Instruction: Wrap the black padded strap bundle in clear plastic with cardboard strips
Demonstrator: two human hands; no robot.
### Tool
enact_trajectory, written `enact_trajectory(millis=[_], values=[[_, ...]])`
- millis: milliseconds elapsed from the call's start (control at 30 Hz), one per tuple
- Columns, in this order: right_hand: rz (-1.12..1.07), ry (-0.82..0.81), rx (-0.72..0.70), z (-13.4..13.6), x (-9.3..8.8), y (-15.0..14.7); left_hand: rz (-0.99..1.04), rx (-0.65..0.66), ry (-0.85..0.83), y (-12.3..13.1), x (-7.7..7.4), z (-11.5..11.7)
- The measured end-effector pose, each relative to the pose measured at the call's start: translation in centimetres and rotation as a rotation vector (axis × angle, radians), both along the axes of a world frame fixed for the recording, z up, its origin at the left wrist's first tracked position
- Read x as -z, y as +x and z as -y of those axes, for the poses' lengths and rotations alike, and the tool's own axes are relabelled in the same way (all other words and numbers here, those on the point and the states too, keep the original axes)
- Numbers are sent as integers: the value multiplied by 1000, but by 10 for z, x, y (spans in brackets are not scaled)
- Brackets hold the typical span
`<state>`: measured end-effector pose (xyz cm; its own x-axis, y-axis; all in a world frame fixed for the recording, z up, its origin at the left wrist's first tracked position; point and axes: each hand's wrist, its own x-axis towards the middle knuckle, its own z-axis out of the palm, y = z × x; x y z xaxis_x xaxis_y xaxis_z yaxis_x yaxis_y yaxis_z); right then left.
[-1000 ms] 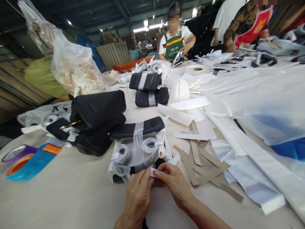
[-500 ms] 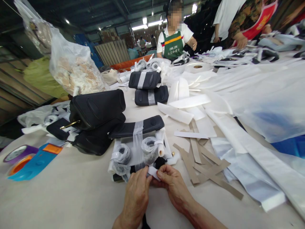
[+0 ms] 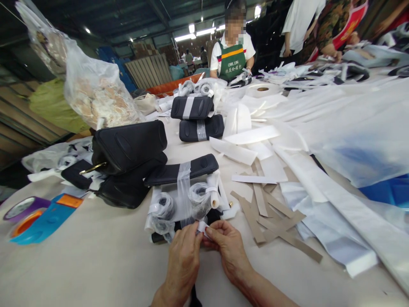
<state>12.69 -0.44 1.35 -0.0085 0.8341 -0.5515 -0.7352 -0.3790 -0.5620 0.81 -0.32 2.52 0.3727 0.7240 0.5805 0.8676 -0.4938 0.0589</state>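
At the near edge of a black bag [image 3: 159, 238] lying on the table, both my hands pinch a small white slip [image 3: 202, 227], possibly paper. My left hand [image 3: 182, 256] is closed at its left end, with the fingertips partly hidden. On the other end, the thumb and fingers of my right hand [image 3: 230, 251] press together. Just beyond, coiled straps in clear plastic [image 3: 198, 195] rest on the bag beside white rolls [image 3: 214, 198]. Clear tape [image 3: 184, 187] runs over the bag's black padded flap [image 3: 206, 164].
Black bags [image 3: 131, 147] are stacked at left, behind a blue tape dispenser [image 3: 43, 221] and purple tape roll [image 3: 27, 208]. Brown strips [image 3: 281, 230] and white sheets [image 3: 329, 226] cover the right side. Two taped black bags [image 3: 201, 128] lie farther back. A co-worker [image 3: 232, 59] is across the table.
The white slip sits slightly more tucked between my fingers, and my right hand has shifted a little left. Across the table, the co-worker's raised hand has come down to the items there.
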Motion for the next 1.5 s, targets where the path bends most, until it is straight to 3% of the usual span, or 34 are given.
enact_trajectory(millis=[167, 367, 533, 800, 1100, 1400, 1500], values=[[-21, -45, -38, 0, -4, 3, 31, 8, -45, -1, 0, 0], [-106, -94, -212, -6, -4, 13, 88, 35, -130, -2, -3, 0], [-193, -87, -316, -11, -2, 17, 75, 28, -95, -2, -4, -1], [-61, -80, -249, -9, -4, 13, 70, 33, -113, -3, -4, -1], [178, -81, -174, -10, -9, 0, 62, 74, -5, 4, -1, 3], [277, -71, -179, -15, -11, -1, -28, 58, 81, 7, 6, 3], [245, -79, -243, -17, -11, 3, -100, 87, 152, 9, 7, 2]])
